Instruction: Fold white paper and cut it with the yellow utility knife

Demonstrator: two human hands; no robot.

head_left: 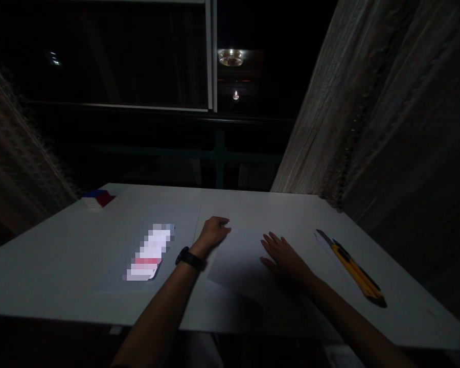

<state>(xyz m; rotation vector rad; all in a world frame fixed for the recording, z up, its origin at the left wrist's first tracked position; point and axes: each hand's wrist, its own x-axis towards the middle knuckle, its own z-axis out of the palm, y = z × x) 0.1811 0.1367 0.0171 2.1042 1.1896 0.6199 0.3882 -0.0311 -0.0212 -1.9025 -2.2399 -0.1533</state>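
Note:
A white sheet of paper (237, 260) lies in front of me on the white table, its near edge casting a shadow. At its far left corner my left hand (213, 231) is closed, thumb and forefinger at the paper; a black watch is on that wrist. My right hand (281, 255) rests over the sheet's right side with fingers spread, holding nothing. To the right of that hand lies a yellow and black utility knife (354, 271), with a dark slim item partly hidden alongside it.
Left of my arm, a lit phone (151, 255) with a blurred screen lies on another pale sheet (113, 271). A blue, red and white puzzle cube (96, 198) sits at the table's far left. Curtains (310, 112) hang at both sides, with a dark window beyond.

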